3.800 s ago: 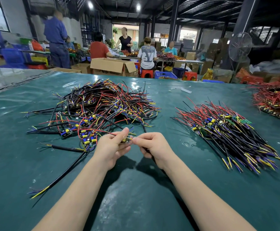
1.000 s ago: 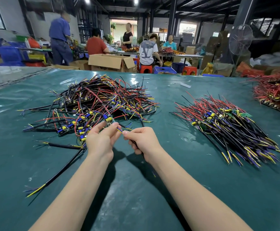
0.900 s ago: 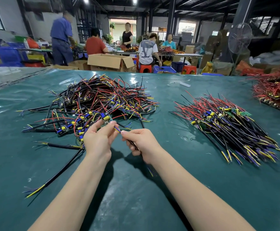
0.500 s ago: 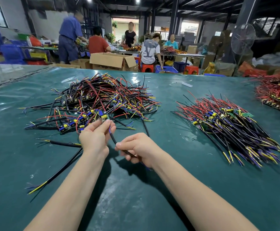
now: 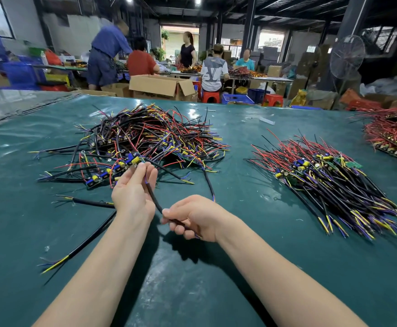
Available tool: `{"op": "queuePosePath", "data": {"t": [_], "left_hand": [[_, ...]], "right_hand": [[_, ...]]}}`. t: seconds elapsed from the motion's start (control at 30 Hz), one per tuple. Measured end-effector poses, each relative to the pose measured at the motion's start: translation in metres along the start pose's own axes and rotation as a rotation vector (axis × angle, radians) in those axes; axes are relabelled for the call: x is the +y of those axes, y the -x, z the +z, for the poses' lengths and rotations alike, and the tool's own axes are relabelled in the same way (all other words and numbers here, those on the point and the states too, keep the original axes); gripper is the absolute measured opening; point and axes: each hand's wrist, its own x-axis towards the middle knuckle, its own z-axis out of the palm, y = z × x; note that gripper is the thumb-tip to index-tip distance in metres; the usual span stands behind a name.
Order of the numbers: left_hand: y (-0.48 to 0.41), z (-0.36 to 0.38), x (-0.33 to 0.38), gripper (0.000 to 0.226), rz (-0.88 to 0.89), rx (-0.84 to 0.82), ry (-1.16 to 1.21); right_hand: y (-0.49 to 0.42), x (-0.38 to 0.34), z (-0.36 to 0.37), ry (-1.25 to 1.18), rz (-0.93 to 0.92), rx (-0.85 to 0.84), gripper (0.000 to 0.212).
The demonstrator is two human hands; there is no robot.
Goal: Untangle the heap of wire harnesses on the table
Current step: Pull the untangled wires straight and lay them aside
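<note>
A tangled heap of wire harnesses (image 5: pixel 145 135), black, red, yellow and purple wires with small circuit boards, lies on the green table (image 5: pixel 192 291) at centre left. My left hand (image 5: pixel 133 192) pinches one harness at its board end, by a yellow capacitor (image 5: pixel 135 159), at the heap's near edge. A black cable (image 5: pixel 154 199) of that harness runs down to my right hand (image 5: pixel 192 218), whose curled fingers grip it. The cable is stretched between the two hands.
A sorted bundle of harnesses (image 5: pixel 329 182) lies side by side at the right. A pile of red wires (image 5: pixel 395 133) sits at the far right edge. Loose black cables (image 5: pixel 86 241) lie at the near left. Several people and cardboard boxes (image 5: pixel 159 87) stand beyond the table.
My right hand has slid down the black cable toward me, away from the left hand. The left hand has lifted the board end slightly out of the heap.
</note>
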Motion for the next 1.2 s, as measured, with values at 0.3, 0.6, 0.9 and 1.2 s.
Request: {"op": "queuePosePath", "data": {"t": [0.3,0.6,0.9,1.2], "left_hand": [[-0.013,-0.009,0.007,0.017,-0.089,0.045,0.148],[-0.002,0.004,0.02,0.05,-0.188,-0.104,0.461],[-0.011,-0.006,0.024,0.041,-0.205,-0.014,0.615],[-0.015,-0.01,0.031,0.039,-0.317,-0.02,0.795]], "right_hand": [[-0.002,0.004,-0.004,-0.129,-0.133,0.086,0.025],[-0.001,-0.004,-0.009,0.233,-0.152,0.166,0.031],[0.005,0.001,-0.021,-0.175,-0.045,-0.114,0.019],[-0.002,0.005,-0.017,0.284,-0.096,0.051,0.03]]}}
